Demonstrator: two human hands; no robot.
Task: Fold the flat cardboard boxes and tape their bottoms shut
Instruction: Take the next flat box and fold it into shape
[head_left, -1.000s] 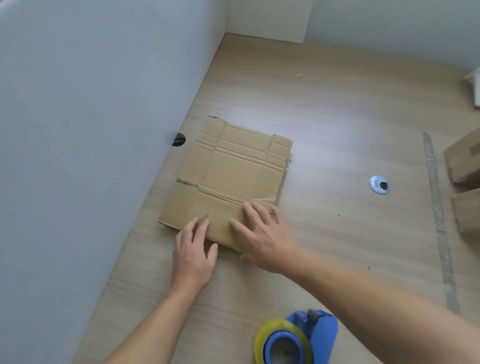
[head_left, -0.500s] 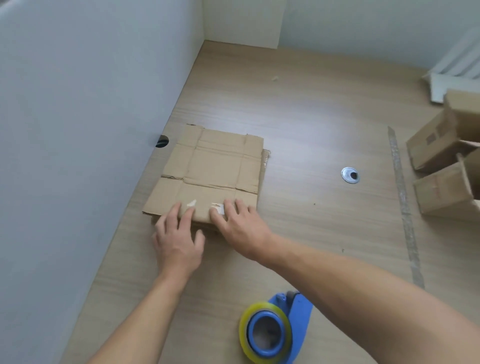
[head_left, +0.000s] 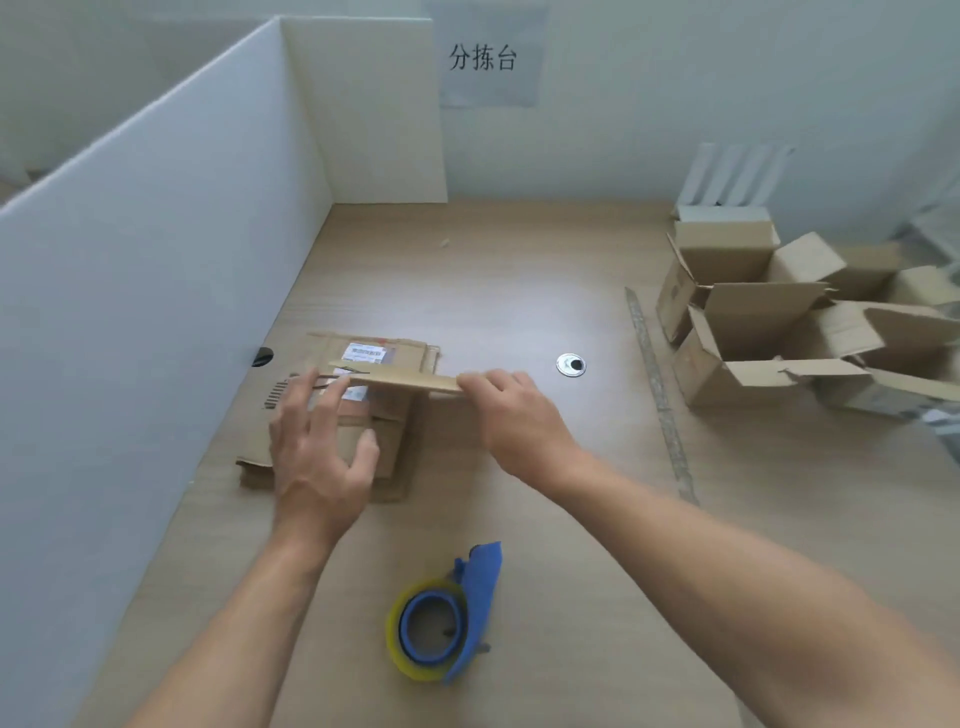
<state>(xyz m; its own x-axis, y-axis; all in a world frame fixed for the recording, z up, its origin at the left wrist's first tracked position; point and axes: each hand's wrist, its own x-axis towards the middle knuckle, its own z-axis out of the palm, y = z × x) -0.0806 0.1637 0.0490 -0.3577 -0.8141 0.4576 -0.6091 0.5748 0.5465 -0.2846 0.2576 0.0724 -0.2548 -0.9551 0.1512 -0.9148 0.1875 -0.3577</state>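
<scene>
A flat cardboard box (head_left: 400, 381) is lifted nearly edge-on above the stack of flat boxes (head_left: 384, 447) on the wooden table. My right hand (head_left: 511, 415) grips its right end. My left hand (head_left: 317, 447) hovers at its left end with fingers spread and loose; whether they touch it is unclear. A blue tape dispenser (head_left: 441, 623) with a yellowish tape roll lies on the table near me, between my forearms.
A white partition (head_left: 145, 291) walls the table's left side. Several folded open boxes (head_left: 769, 332) are piled at the right. A strip of tape (head_left: 657, 395) is stuck on the table, and a metal grommet (head_left: 570, 364) sits mid-table. A paper sign (head_left: 485, 57) hangs on the back wall.
The top flat box has been lifted off the stack by my right hand; it lay flat under both hands before. The view has tilted up, showing the wall and folded boxes.
</scene>
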